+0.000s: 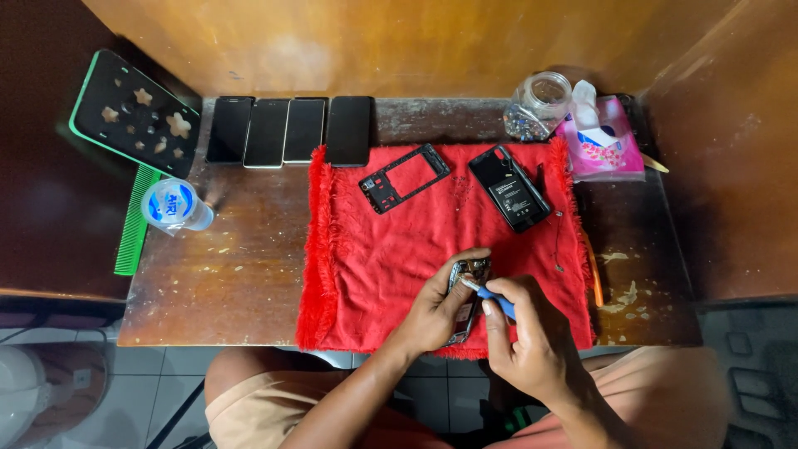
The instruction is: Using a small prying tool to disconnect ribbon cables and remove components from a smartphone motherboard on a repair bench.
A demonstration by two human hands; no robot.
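Note:
My left hand [438,306] grips an opened phone body [467,274] with its circuit parts showing, held on edge over the red cloth [391,249]. My right hand [528,337] holds a blue-handled screwdriver [496,301] whose metal tip touches the upper part of that phone. A black phone frame [405,177] lies farther back on the cloth. A black phone back with its battery [509,188] lies to the right of the frame.
Several dark phones [289,130] lie in a row at the back of the wooden table [220,274]. A glass jar [540,104], a pink tissue pack [603,141], a sealed water cup [173,204], a green comb [137,220] and a black tray [135,112] surround the cloth.

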